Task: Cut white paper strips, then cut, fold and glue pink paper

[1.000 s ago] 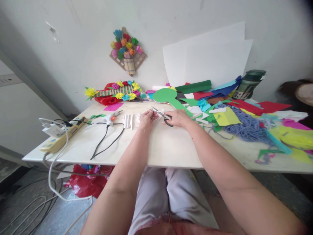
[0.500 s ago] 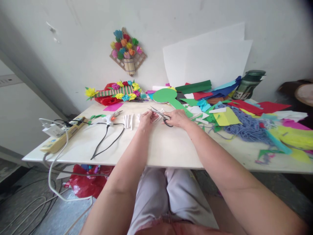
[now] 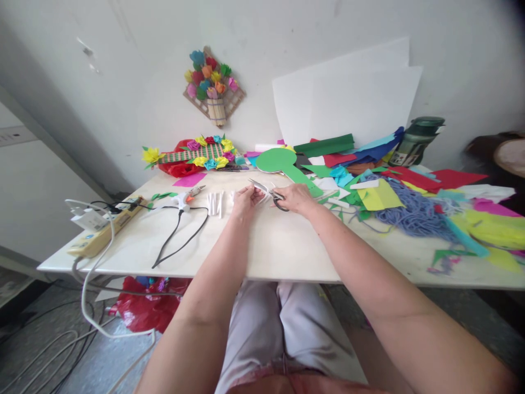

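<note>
My right hand (image 3: 296, 198) grips the black handles of a pair of scissors (image 3: 268, 192), whose blades point left and up toward my left hand. My left hand (image 3: 245, 200) is closed in a pinch on a small white paper piece (image 3: 261, 196) that sits at the scissor blades. Both hands rest over the middle of the white table (image 3: 270, 246). A few white paper rolls (image 3: 216, 202) lie just left of my left hand.
A glue gun (image 3: 186, 196) with a black cord and a power strip (image 3: 104, 230) lie at the left. Coloured paper scraps (image 3: 377, 194) and blue yarn (image 3: 412, 213) cover the right side. White sheets (image 3: 348, 98) lean on the wall beside a green bottle (image 3: 416, 141). Paper-flower crafts (image 3: 197, 150) stand at the back.
The scissors and my right hand have shifted slightly left toward my left hand; the blades have closed a little. Otherwise the scene is unchanged.
</note>
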Demonstrator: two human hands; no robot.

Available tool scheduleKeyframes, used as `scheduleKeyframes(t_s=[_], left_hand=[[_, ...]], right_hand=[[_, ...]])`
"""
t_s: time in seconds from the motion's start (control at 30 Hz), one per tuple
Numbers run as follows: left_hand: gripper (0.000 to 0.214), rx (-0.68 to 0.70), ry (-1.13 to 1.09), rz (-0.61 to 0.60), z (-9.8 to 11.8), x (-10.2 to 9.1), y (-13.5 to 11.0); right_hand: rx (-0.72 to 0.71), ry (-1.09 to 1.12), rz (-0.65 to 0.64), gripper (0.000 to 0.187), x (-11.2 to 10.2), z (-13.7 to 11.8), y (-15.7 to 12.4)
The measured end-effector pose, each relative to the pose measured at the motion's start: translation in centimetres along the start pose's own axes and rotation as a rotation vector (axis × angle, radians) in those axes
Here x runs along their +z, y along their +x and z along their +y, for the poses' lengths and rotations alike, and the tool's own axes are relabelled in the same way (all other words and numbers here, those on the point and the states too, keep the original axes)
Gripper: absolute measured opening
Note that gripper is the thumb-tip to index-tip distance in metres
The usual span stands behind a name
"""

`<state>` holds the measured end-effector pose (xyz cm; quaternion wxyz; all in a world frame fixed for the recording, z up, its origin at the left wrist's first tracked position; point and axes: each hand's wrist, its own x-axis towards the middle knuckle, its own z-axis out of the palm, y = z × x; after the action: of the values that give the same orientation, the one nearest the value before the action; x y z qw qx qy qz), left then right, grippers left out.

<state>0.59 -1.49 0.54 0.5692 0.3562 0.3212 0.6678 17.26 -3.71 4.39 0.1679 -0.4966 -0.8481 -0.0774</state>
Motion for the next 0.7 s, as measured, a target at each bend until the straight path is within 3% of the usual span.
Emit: scheduleKeyframes(t_s=[0.2, 0.37, 0.47, 0.7], left_hand=[[0.020, 0.047, 0.088, -0.033, 0.0, 0.1, -0.1], [0.026, 0.045, 0.141, -0.072, 0.2, 0.2, -0.3], [0.029, 0.054, 0.176, -0.095, 0.2, 0.3, -0.3], [0.032, 0.053, 0.228, -0.124, 0.0, 0.5, -0.3]], right_hand=[[0.177, 0.389, 0.137, 0.032, 1.6, 1.1, 0.5], [0.392, 1.121, 0.142, 0.030, 1.8, 1.7, 1.0], [0.437, 1.428, 0.096, 0.027, 1.4, 1.4, 1.0], [0.479, 1.564, -0.027, 0.022, 1.4, 0.7, 0.9]])
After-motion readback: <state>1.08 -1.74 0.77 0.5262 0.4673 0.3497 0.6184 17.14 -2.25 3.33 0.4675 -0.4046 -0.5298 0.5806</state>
